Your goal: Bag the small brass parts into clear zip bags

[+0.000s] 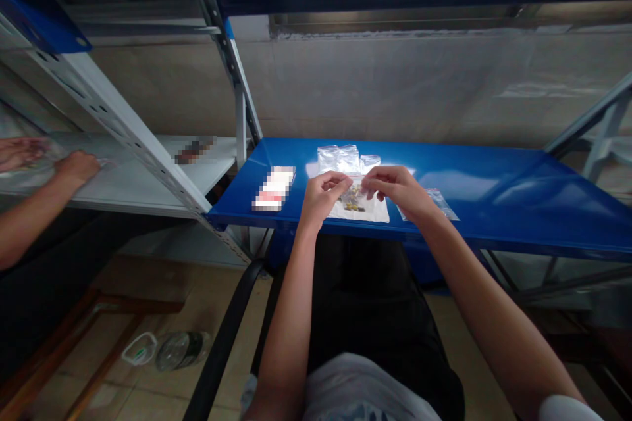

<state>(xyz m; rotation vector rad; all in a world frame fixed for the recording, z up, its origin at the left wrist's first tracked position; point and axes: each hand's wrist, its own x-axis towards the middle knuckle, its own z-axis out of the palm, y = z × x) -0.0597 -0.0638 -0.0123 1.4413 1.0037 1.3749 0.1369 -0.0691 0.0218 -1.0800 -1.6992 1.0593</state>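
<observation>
My left hand [323,196] and my right hand [397,189] meet above a small clear plastic bag [353,200] holding several small yellowish and dark parts. Their fingertips pinch the bag's upper edge from both sides. The bag lies on a white sheet [372,212] on a blue steel shelf [494,191]. Behind my hands is a pile of clear plastic bags [343,159]. Another clear bag [442,204] lies just past my right hand. To my left rests a pink-and-white packet [274,188], its surface blurred.
On a white shelf [133,174] at left, a co-worker's hand [76,168] and second hand [17,152] work near a blurred object [194,151]. A slanted metal upright [143,138] stands between that shelf and mine. Below lie a plastic bottle [182,350] and a black chair arm [222,342].
</observation>
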